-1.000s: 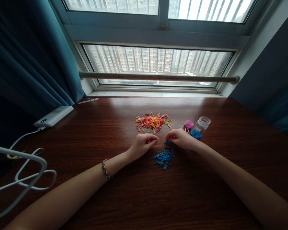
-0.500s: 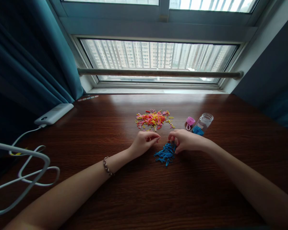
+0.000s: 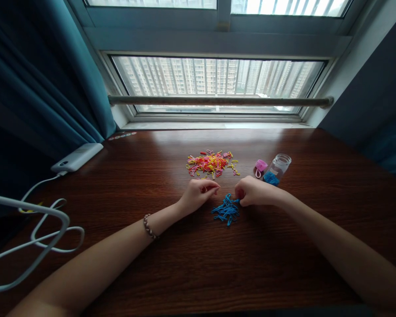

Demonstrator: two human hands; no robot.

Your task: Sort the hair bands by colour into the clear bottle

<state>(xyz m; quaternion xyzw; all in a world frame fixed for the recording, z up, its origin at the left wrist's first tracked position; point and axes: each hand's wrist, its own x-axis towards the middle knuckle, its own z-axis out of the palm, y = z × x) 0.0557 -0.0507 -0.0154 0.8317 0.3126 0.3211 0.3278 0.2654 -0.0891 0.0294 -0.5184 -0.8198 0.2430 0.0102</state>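
A small pile of blue rubber bands [image 3: 226, 210] lies on the table between my hands. My right hand [image 3: 253, 192] is at the pile's right edge, thumb and finger pinched on a blue rubber band [image 3: 236, 200] that sticks out toward the pile. My left hand [image 3: 198, 195] rests just left of the pile with its fingertips pressed together; whatever they may hold is too small to make out. Beyond my hands spreads a heap of red, yellow and pink rubber bands [image 3: 211, 163]. Behind my right hand a clear jar [image 3: 282, 164] lies tilted, with blue bands [image 3: 271, 178] inside.
Beside the jar is a pink lid [image 3: 260, 165] with a loop. At the left, a white power bank [image 3: 77, 157] is joined to a looped white cable [image 3: 57, 231]. A metal rail [image 3: 218, 101] crosses the window behind the brown table [image 3: 145, 167].
My right hand's fingers have closed from a looser curl into a pinch on a blue band at the pile's edge. My left hand has stayed about where it was.
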